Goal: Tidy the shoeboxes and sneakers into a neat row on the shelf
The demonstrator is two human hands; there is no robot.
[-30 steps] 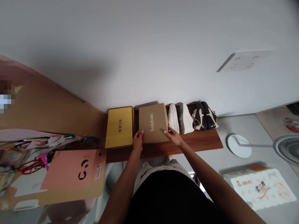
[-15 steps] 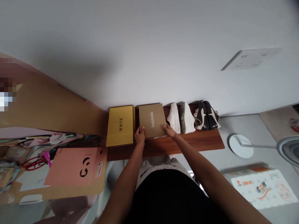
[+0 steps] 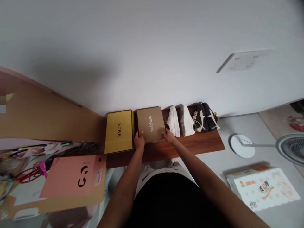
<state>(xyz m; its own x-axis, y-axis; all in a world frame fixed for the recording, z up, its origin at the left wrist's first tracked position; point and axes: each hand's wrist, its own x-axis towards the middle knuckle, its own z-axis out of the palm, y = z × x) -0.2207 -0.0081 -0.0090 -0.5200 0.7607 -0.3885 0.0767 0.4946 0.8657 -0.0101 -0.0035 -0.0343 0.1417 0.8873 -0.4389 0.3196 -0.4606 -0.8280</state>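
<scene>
A brown cardboard shoebox (image 3: 150,123) printed "balabala" lies flat on a low reddish wooden shelf (image 3: 190,146) against the white wall. My left hand (image 3: 139,140) grips its near left corner and my right hand (image 3: 169,136) grips its near right corner, fingers curled on the box edge. A gold box (image 3: 119,131) marked "MMOK" lies just to the left of it. Right of the brown box stand a pair of white sneakers (image 3: 179,120) and a pair of dark shoes (image 3: 205,116).
A fan base (image 3: 242,145) and fan head (image 3: 291,147) stand on the floor at right, with a printed package (image 3: 263,188) nearer me. At left a pink paper bag (image 3: 71,175) and clutter sit beside a tan panel (image 3: 42,117). A wall socket (image 3: 242,60) is up right.
The brown box has been pushed back toward the wall and set flat on the shelf, closer to the gold box. Both hands stayed on its near corners.
</scene>
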